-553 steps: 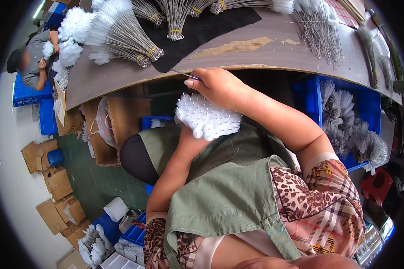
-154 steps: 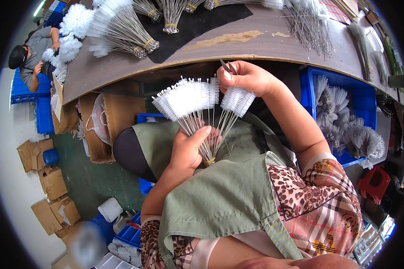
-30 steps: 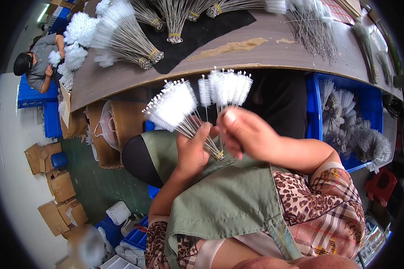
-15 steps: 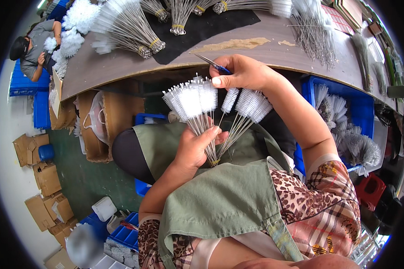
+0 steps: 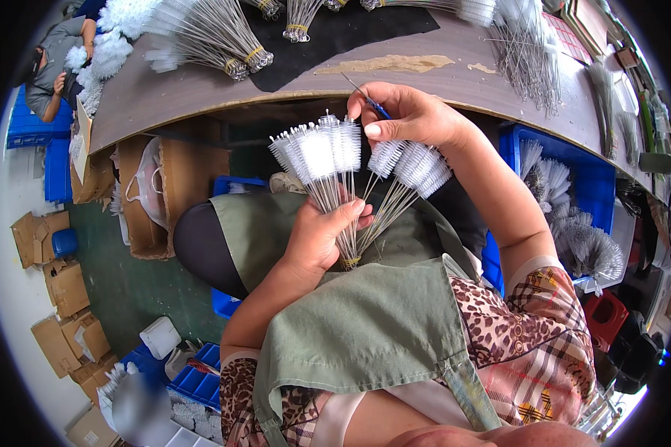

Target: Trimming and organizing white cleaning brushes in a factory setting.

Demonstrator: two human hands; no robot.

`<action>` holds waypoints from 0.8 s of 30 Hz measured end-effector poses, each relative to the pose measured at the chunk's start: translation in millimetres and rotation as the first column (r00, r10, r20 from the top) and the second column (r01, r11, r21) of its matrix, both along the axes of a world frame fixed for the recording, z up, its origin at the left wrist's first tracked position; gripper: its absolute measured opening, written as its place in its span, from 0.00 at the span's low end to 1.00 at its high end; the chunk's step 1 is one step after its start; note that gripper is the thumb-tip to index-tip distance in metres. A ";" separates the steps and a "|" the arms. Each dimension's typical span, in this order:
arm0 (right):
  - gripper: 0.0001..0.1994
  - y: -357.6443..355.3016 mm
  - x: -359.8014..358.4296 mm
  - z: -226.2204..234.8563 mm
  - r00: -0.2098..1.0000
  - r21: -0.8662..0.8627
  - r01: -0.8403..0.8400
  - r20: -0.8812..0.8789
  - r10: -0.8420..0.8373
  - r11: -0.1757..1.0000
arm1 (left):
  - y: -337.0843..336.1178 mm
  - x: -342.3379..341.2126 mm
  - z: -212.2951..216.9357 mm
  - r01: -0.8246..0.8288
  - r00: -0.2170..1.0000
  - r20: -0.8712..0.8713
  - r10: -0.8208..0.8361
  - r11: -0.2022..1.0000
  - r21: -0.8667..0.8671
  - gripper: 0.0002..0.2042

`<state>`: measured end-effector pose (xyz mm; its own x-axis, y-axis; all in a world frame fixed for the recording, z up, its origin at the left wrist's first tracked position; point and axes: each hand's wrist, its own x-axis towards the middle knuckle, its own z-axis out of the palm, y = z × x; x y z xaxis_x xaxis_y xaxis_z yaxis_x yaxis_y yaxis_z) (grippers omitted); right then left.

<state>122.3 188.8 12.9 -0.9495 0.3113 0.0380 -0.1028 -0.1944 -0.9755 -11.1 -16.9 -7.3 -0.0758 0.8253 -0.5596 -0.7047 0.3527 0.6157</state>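
My left hand [image 5: 319, 232] is closed around the wire stems of a bundle of white-bristled tube brushes [image 5: 313, 153], heads up, above my lap. A yellow band [image 5: 350, 262] ties the stems at their lower end. Several brushes [image 5: 419, 168] of the bundle fan out to the right of my left thumb. Over the brush heads, my right hand [image 5: 417, 115] grips a slim pointed metal tool with a blue handle [image 5: 378, 109], its tip pointing up and left. The right fingertips are close to the bristles; whether they touch is unclear.
The grey-brown table [image 5: 201, 97] ahead bears banded brush bundles [image 5: 216, 37] on black cloth [image 5: 335, 52] and loose wire-stemmed brushes [image 5: 525, 59]. A blue crate [image 5: 604, 190] of brushes stands at right, a cardboard box [image 5: 179, 201] at left. Another person [image 5: 63, 56] sits far left.
The right hand and its tool have shifted slightly, with the tool tilted more steeply. Brush heads right of the left thumb sit closer together. The left hand keeps its hold.
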 end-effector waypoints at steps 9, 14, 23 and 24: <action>0.12 -0.7 0.1 -0.6 0.998 0.108 0.040 -0.046 -0.035 0.993 | -0.2 2.3 2.3 -0.028 0.999 -0.036 0.028 1.000 -0.007 0.14; 0.13 4.4 7.3 -5.4 0.985 0.016 -0.055 -0.165 0.057 0.998 | 1.9 3.0 5.2 0.006 0.997 -0.071 -0.006 1.000 0.001 0.13; 0.13 -4.4 7.8 5.9 0.996 0.157 0.092 -0.013 -0.091 0.983 | -0.1 1.5 15.1 -0.020 1.000 -0.023 0.020 1.000 0.024 0.06; 0.12 -1.3 11.7 0.8 0.999 0.160 0.044 -0.031 -0.039 0.986 | -0.4 1.0 14.0 -0.019 1.000 -0.024 0.020 1.000 0.024 0.06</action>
